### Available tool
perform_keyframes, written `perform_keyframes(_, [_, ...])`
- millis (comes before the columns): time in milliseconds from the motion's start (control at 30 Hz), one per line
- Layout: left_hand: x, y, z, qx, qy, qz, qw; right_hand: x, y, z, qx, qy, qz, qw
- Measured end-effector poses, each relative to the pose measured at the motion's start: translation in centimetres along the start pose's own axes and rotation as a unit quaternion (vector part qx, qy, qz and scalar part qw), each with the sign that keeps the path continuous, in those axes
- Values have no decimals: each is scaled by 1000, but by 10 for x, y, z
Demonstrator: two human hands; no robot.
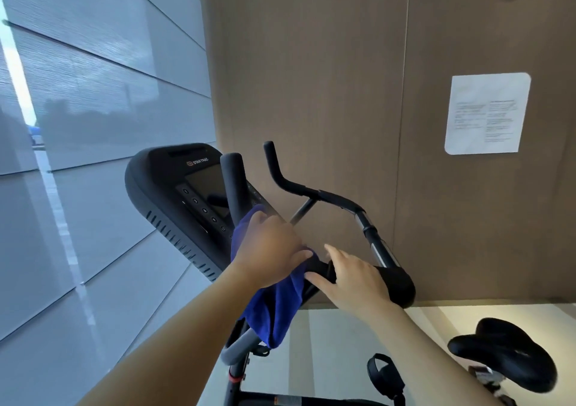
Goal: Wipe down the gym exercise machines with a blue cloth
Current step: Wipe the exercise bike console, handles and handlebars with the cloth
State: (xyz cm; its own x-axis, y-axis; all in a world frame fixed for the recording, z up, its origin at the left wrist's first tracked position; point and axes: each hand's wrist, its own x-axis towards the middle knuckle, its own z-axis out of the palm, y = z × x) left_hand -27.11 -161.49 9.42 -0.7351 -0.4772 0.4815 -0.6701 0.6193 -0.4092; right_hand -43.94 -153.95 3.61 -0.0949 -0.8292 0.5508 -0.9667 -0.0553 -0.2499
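— Looking at the left hand [271,249]: what is in its grip?
— A blue terry cloth [274,309], bunched against the black padded handlebar [397,284] of the dark exercise bike [237,374], just below the black console [174,193]. Its loose end hangs down.
— And the right hand [355,277]?
— Laid over the same bar, just beside the cloth. Grip wide, fingers straight, holding nothing.

The cloth [274,309] is soft napped fabric, the handlebar grip [396,281] matt black foam or rubber, its tube [378,248] shiny metal, the console [156,196] matt plastic with a glossy screen [208,187], the wall [311,78] matt wood-grain panelling.
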Motion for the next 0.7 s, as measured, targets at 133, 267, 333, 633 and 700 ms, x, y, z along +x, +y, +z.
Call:
perform_keyframes(133, [-13, 31, 7, -32, 84, -118, 989, -3, 2, 2, 10, 26, -26, 999])
perform_keyframes(267, [-21, 36, 13, -50, 121, -124, 984, -4, 3, 0, 32, -17, -19, 999])
perform_keyframes(333, [-23, 22, 9, -48, 76, -75, 993, -4, 3, -3, 46, -28, -17, 998])
perform_keyframes(633, [19, 40, -2, 30, -57, -257, 964, -7, 6, -11, 43, -35, -68, 996])
perform_keyframes(700, [17, 43, 0, 30, -43, -253, 966, -7, 7, -11, 37, -32, -75, 996])
